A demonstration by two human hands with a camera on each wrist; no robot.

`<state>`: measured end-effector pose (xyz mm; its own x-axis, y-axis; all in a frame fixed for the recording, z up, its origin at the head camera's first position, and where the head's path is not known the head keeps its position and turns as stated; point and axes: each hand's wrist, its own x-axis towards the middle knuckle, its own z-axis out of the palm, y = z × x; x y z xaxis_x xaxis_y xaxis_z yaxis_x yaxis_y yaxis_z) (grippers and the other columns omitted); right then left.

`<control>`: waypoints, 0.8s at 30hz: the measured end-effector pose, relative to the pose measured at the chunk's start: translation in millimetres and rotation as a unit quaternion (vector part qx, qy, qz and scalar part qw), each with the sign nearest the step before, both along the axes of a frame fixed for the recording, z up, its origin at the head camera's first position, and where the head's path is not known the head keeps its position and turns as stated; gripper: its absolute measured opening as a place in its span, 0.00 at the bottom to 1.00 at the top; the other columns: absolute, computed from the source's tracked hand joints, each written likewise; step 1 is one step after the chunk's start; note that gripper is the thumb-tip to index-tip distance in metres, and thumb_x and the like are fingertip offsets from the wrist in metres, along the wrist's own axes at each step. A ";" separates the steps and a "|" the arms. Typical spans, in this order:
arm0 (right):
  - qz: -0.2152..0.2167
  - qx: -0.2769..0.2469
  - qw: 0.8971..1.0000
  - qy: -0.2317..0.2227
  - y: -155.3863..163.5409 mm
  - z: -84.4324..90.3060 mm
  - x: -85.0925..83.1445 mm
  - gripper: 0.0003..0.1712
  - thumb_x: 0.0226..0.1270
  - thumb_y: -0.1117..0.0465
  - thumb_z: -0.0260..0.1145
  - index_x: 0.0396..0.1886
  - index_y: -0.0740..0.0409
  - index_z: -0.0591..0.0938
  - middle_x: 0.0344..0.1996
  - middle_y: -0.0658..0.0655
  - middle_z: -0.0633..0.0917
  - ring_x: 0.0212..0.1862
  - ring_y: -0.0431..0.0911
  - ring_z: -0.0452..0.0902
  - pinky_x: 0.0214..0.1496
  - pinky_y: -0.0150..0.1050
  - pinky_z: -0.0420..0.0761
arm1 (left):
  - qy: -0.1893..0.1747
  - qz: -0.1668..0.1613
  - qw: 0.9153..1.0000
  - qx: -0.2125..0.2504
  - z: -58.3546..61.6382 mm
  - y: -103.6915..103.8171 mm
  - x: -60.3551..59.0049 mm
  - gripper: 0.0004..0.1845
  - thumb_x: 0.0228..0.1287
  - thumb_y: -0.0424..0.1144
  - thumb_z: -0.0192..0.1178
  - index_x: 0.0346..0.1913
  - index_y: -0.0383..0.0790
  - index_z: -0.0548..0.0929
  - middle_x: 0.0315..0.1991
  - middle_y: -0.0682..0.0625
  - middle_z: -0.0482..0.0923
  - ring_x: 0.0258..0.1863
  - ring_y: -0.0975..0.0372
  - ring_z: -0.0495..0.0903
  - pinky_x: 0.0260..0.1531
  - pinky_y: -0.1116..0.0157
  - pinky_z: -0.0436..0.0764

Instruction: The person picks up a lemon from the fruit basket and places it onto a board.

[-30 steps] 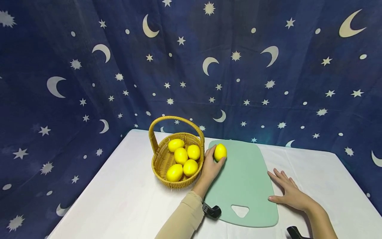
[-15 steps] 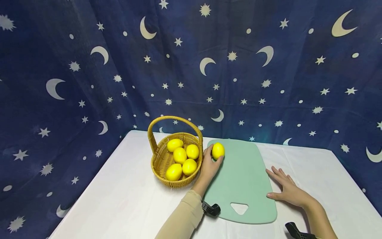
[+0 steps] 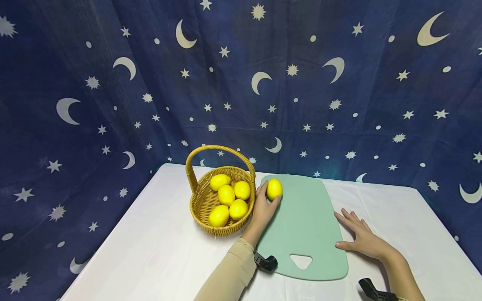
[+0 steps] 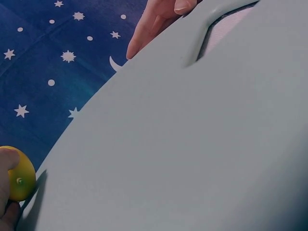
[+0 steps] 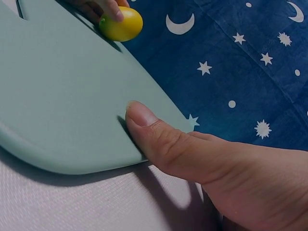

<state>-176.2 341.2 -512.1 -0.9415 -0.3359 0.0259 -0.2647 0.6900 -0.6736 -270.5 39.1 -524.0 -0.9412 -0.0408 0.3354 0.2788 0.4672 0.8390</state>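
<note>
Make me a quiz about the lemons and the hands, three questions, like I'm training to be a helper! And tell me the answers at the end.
1. Count: how many lemons lie in the basket?

2. True or false: the right hand, by the edge of the green board, holds no lemon.

3. Pick one: seen from the person's side, where does the basket stand?
A) On the green board
B) Left of the green board
C) Right of the green board

Key:
1. Five.
2. True; only the left hand holds one, the single lemon outside the basket.
3. B.
</note>
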 end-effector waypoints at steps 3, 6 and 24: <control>-0.002 0.000 1.000 -0.001 0.2 0.3 0.1 0.54 0.50 0.48 0.73 0.72 0.63 0.59 0.71 0.77 0.49 0.72 0.72 0.30 0.70 0.64 0.22 | 0.000 -0.004 1.000 -0.002 -0.5 -0.1 -0.7 0.35 0.60 0.40 0.65 0.68 0.34 0.65 0.62 0.41 0.70 0.63 0.54 0.69 0.65 0.58 0.69; -0.003 0.002 1.000 -0.001 0.2 0.3 0.2 0.54 0.50 0.48 0.73 0.72 0.63 0.59 0.71 0.77 0.49 0.72 0.72 0.30 0.70 0.64 0.23 | 0.009 -0.006 1.000 -0.002 -0.4 -0.3 -0.6 0.35 0.60 0.40 0.65 0.68 0.32 0.65 0.62 0.40 0.70 0.64 0.53 0.69 0.65 0.58 0.68; -0.005 0.005 1.000 0.004 -1.6 0.4 0.5 0.54 0.49 0.48 0.74 0.71 0.64 0.60 0.71 0.77 0.49 0.72 0.73 0.31 0.70 0.65 0.23 | 0.024 -0.010 1.000 0.007 4.1 -1.2 3.1 0.35 0.60 0.37 0.65 0.67 0.28 0.64 0.62 0.38 0.69 0.63 0.51 0.69 0.64 0.58 0.70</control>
<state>-175.7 339.5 -511.7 -0.9449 -0.3259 0.0298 -0.2622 0.6992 -0.6651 -267.4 37.9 -519.9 -0.9244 -0.0268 0.3804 0.3289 0.4486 0.8310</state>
